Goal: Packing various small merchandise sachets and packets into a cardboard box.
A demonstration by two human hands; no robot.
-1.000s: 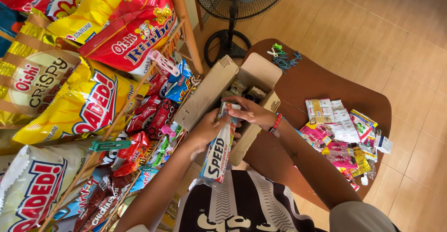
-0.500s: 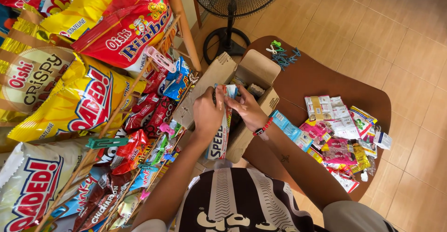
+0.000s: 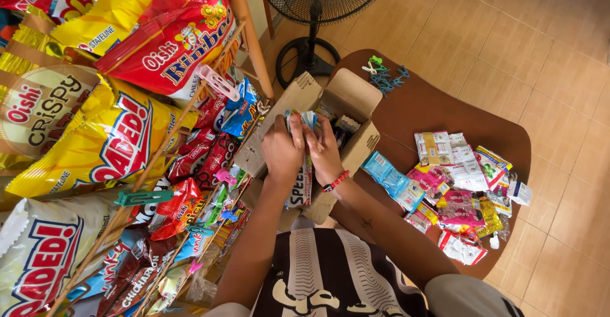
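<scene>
My left hand (image 3: 281, 150) and my right hand (image 3: 324, 149) are side by side over an open cardboard box (image 3: 353, 94). Together they pinch the top of a strip of small sachets (image 3: 301, 185), which hangs down between my wrists in front of the box. A red bead bracelet circles my right wrist. More packets show inside the box, partly hidden by my fingers.
A rack of hanging snack bags (image 3: 108, 132) held by clips fills the left side. A brown round table (image 3: 445, 107) carries a pile of small sachets (image 3: 460, 190) on its right and loose clips (image 3: 384, 75) at the far edge. A standing fan (image 3: 314, 12) is behind.
Both hands have come closer together and moved up to the top of the sachet strip over the box. The camera has shifted, so the box sits closer to the middle.
</scene>
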